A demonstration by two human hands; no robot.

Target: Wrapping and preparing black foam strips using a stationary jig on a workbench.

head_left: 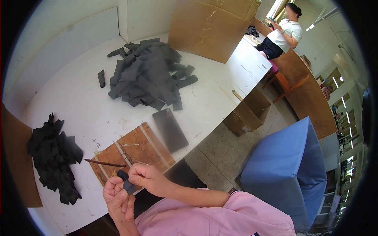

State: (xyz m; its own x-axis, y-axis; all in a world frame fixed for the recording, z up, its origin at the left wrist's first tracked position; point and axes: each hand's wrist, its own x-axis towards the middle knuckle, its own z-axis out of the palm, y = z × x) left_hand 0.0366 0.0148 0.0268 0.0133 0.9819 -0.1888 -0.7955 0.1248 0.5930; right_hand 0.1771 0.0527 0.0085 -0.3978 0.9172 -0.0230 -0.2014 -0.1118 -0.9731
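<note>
Bright, even daylight fills the room; windows [275, 10] glare at the far end, shadows stay soft, edges bend and darken.

Near the table's [78, 98] front edge, the left hand [118, 196] and right hand [143, 177] pinch a small dark grey piece [126, 185] between them, above a brown wooden board [138, 149]. A thin stick [104, 162] lies on the board, a black phone [170, 129] just right, grey strips [147, 74] heaped farther back, black pieces [53, 157] left
</note>
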